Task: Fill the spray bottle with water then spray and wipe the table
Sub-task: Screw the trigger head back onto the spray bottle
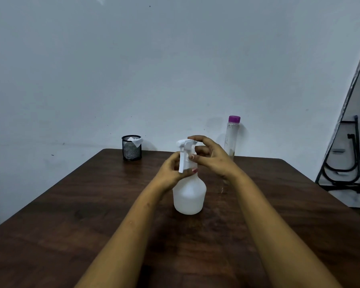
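Observation:
A white translucent spray bottle [188,194] stands upright in the middle of the dark wooden table [92,215]. My left hand [170,173] grips its neck just under the trigger. My right hand [210,157] curls round the white spray head [185,145] from the right, fingers over the top. A clear water bottle with a purple cap [232,138] stands upright behind my right hand near the far edge. A black mesh cup [131,148] holding a white tissue [136,140] stands at the far left edge.
A pale wall rises directly behind the table. A slanted board and a black metal frame [345,159] stand on the floor to the right, beyond the table's right edge.

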`<state>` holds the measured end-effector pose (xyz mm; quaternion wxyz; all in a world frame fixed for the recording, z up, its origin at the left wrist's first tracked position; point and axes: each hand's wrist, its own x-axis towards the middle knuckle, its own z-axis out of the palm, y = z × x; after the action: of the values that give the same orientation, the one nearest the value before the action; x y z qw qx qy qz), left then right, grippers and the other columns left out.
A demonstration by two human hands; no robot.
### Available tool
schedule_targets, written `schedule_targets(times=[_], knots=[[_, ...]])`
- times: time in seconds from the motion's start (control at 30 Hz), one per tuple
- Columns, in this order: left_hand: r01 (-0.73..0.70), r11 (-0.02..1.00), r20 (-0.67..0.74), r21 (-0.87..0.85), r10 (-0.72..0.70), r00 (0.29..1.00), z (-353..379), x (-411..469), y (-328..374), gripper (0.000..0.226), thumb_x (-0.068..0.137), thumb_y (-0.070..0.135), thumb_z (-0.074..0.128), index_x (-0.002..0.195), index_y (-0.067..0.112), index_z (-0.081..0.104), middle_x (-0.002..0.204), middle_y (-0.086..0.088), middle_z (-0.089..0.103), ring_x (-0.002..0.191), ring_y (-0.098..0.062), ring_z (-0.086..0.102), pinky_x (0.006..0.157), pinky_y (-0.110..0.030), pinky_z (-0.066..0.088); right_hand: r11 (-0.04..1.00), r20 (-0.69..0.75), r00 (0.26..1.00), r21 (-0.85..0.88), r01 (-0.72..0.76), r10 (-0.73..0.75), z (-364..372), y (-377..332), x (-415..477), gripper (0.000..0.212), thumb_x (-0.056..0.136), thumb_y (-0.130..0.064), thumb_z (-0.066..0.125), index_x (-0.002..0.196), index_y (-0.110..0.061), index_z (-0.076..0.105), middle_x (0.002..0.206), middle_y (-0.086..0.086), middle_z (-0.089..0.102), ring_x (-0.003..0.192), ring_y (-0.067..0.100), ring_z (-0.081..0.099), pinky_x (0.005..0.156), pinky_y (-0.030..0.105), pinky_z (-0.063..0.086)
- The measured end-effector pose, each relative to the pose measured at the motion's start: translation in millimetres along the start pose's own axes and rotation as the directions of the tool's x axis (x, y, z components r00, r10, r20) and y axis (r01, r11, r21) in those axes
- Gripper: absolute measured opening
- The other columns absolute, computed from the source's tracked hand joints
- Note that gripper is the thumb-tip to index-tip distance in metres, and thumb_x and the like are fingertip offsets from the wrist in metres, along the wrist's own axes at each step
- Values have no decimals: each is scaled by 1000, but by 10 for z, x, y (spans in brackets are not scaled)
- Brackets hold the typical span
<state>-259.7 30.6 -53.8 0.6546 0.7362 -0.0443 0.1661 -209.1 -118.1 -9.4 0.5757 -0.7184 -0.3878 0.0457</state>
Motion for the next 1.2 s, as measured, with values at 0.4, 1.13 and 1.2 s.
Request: schedule_targets(times=[0.4, 1.13, 1.2], knots=[[-5, 989, -82, -151, -7, 997, 139, -40, -362, 45, 84, 9, 68, 118, 34, 51, 110, 17, 63, 104, 8, 60, 82, -15, 49, 999, -343, 939, 38, 28, -13, 282, 302, 56, 63, 72, -18, 82, 118, -33, 41, 103, 3, 61, 91, 13, 61, 81, 27, 54], [-202, 979, -203, 23, 202, 958, 200, -41, -559, 48, 78, 35, 72, 120, 47, 51, 117, 16, 64, 109, 5, 59, 92, -22, 47, 969, -404, 915, 223, 103, -4, 498, 447, -14, 23, 81, -11, 74, 97, -18, 59, 101, 4, 69, 97, 19, 67, 91, 44, 53], [-192, 981, -219, 10, 189, 957, 212, -48, -540, 46, 80, 29, 72, 114, 50, 49, 109, 24, 63, 103, 14, 57, 90, -19, 45, 976, -467, 884, 198, 94, 9, 551, 446, 9, 30, 76, -16, 79, 95, -20, 56, 101, 3, 67, 96, 17, 66, 89, 44, 54]])
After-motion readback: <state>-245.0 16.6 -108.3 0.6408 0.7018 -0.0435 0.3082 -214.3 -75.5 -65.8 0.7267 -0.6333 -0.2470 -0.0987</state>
